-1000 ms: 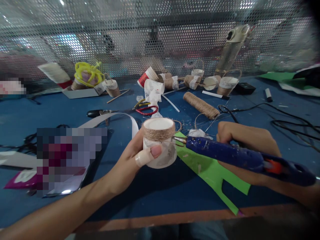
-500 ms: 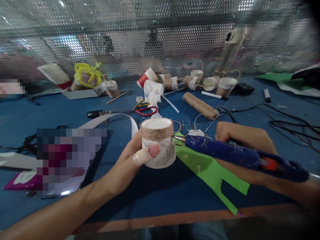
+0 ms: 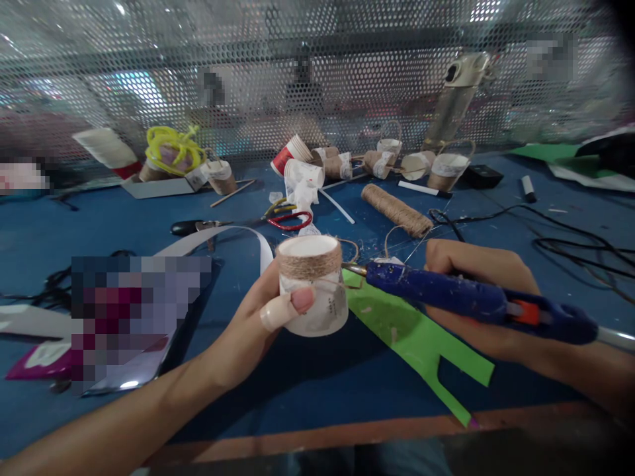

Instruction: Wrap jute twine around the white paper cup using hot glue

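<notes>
My left hand (image 3: 258, 317) grips an upturned white paper cup (image 3: 315, 291), thumb pressed on its side. A band of jute twine is wound round the cup's upper part. My right hand (image 3: 479, 291) is closed round a blue hot glue gun (image 3: 471, 299). The gun's metal nozzle touches the cup's right side, just under the twine band. Both are held above the blue table (image 3: 307, 383), over a green paper cut-out (image 3: 421, 337).
A roll of jute twine (image 3: 397, 210) lies behind the hands. Scissors with red and yellow handles (image 3: 285, 215) lie by a white paper strip (image 3: 223, 238). Several twine-wrapped cups (image 3: 446, 170) stand along the mesh wall. Black cables (image 3: 555, 231) run right. A blurred flat item (image 3: 129, 317) lies left.
Both hands, the cup and the glue gun have drifted slightly left and up together. The nozzle stays against the cup's side.
</notes>
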Demonstrator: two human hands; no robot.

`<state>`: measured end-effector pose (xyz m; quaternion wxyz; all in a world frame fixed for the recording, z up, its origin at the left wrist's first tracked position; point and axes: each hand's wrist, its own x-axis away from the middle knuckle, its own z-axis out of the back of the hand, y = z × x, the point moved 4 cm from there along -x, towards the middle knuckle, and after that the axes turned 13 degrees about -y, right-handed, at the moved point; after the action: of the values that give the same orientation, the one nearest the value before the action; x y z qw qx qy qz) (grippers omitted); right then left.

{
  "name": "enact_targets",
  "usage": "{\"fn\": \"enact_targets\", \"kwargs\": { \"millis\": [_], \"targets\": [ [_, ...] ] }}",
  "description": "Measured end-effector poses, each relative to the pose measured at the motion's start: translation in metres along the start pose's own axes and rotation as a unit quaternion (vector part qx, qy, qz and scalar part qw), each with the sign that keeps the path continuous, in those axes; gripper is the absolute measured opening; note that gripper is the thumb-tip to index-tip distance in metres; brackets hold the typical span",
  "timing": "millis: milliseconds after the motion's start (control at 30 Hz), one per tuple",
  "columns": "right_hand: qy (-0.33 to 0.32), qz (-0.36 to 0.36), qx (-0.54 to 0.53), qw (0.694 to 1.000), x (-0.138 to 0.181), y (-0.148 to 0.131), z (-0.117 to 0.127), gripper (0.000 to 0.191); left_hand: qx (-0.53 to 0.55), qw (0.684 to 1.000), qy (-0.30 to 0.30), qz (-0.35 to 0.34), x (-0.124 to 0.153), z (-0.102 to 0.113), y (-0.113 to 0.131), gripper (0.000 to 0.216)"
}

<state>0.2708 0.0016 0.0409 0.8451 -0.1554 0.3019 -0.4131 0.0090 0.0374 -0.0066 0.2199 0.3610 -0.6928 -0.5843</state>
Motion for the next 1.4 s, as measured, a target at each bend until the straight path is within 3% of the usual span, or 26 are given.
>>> {"fn": "enact_targets", "kwargs": {
  "millis": [267, 467, 633, 800, 900, 1033, 1167, 1400],
  "targets": [
    [-0.022, 0.010, -0.011, 1.000, 0.000, -0.005, 0.001, 0.027, -0.024, 0.999, -0.031, -0.009, -0.002, -0.003, 0.003, 0.052],
    [0.019, -0.066, -0.025, 0.997, 0.000, 0.001, 0.000, 0.027, -0.006, 1.000, -0.012, 0.001, -0.001, -0.003, 0.003, 0.059],
    [0.055, -0.060, -0.082, 0.993, -0.002, -0.001, -0.002, 0.025, -0.026, 0.999, -0.034, 0.008, -0.001, -0.007, 0.003, 0.053],
    [0.051, -0.057, -0.183, 0.980, -0.009, -0.007, -0.011, 0.008, -0.058, 0.998, -0.026, 0.004, -0.003, -0.012, 0.001, 0.045],
    [0.016, -0.063, -0.288, 0.955, -0.012, -0.005, -0.022, 0.025, -0.061, 0.998, -0.014, 0.016, -0.005, -0.013, -0.001, 0.044],
    [0.006, -0.083, -0.340, 0.937, -0.008, 0.001, -0.033, 0.035, -0.058, 0.998, 0.006, 0.024, -0.007, -0.015, -0.001, 0.044],
    [0.048, -0.079, -0.326, 0.941, -0.004, -0.001, -0.032, 0.039, -0.061, 0.998, 0.012, 0.017, -0.008, -0.015, 0.000, 0.042],
    [0.086, -0.103, -0.324, 0.936, -0.004, -0.005, -0.027, 0.022, -0.067, 0.998, -0.001, 0.017, -0.008, -0.014, -0.002, 0.043]
  ]
}}
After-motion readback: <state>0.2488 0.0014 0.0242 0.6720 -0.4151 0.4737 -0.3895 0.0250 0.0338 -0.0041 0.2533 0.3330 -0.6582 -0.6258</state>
